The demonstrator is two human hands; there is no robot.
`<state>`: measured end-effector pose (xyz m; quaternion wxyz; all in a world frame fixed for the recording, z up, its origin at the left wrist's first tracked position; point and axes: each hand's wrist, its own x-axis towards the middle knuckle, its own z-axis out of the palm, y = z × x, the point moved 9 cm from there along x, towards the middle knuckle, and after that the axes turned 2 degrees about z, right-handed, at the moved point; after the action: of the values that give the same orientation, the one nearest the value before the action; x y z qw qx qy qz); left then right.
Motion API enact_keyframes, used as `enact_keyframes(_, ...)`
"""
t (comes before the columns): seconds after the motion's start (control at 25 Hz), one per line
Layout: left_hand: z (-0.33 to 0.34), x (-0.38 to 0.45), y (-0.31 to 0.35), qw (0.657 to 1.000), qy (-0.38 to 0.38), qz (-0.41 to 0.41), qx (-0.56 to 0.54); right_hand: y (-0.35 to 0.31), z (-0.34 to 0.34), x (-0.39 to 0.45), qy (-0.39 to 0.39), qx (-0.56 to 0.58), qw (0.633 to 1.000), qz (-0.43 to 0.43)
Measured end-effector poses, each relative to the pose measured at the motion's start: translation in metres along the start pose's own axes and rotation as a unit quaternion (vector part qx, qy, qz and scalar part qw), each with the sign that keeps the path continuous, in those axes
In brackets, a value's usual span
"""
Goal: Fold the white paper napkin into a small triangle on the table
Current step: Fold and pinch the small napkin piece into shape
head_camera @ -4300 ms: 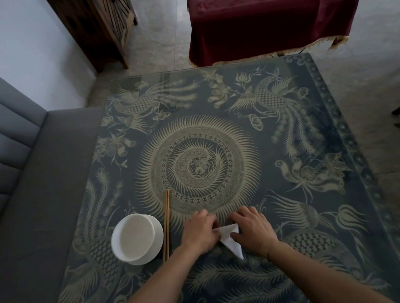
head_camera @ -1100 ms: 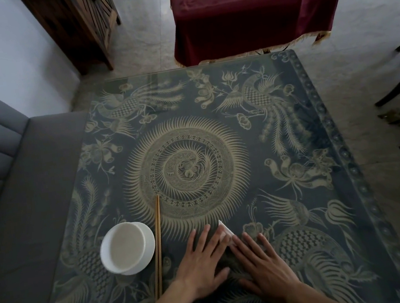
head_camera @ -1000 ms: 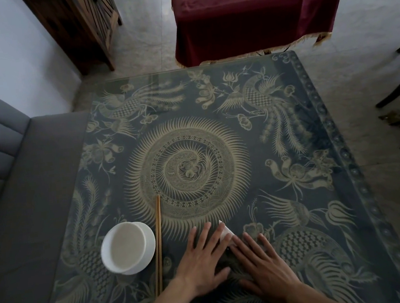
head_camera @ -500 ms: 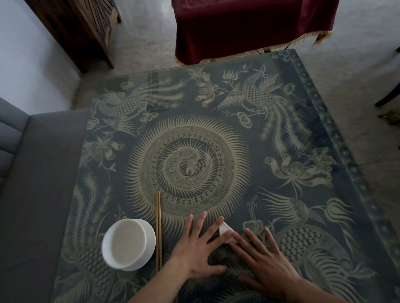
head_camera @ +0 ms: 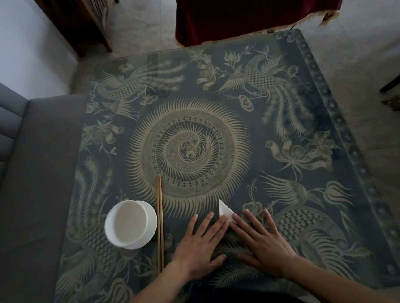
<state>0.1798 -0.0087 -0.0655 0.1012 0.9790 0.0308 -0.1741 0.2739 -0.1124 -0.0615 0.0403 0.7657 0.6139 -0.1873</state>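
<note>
Already small and three-cornered, the white paper napkin [head_camera: 225, 213] lies on the patterned table [head_camera: 299, 215] toward the near edge, just past the fingertips of both hands; only its far point and part of its body show, the rest being hidden under the fingers. The left hand [head_camera: 199, 246] lies flat with fingers straight and spread, its longest fingertips on the napkin's left side, and the right hand [head_camera: 265, 240] mirrors it from the other side, fingers likewise straight, holding nothing, only pressing. The step in hand looks to be setting the last crease. To do it well, I would judge that the pressure should run along the folded edges rather than sit on the middle, one hand pinning the paper while the other strokes outward toward the tip, so that the thin layers do not slide apart or spring back. Lifting both hands together, straight up, should keep the triangle from being dragged. By count: one napkin, two hands, one white bowl [head_camera: 130, 224] left of the hands, and one pair of chopsticks [head_camera: 160, 223], two sticks lying side by side just right of the bowl.
</note>
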Motion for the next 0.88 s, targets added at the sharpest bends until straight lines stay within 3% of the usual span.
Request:
enact_keyframes(0.48, -0.013, -0.010, -0.006, 0.999, 0.023, -0.043, -0.016, 0.002, 0.000, 0.000, 0.001, 0.011, 1.000, 0.002)
enact_keyframes(0.76, -0.025, -0.007, -0.004, 0.991, 0.070, -0.083, -0.084, -0.001, -0.003, -0.003, 0.023, -0.001, 1.000, -0.007)
enact_keyframes(0.88, -0.026, 0.003, -0.002, 0.994, 0.066, -0.068, -0.054, -0.001, -0.005, -0.002, 0.033, -0.003, 0.999, -0.005)
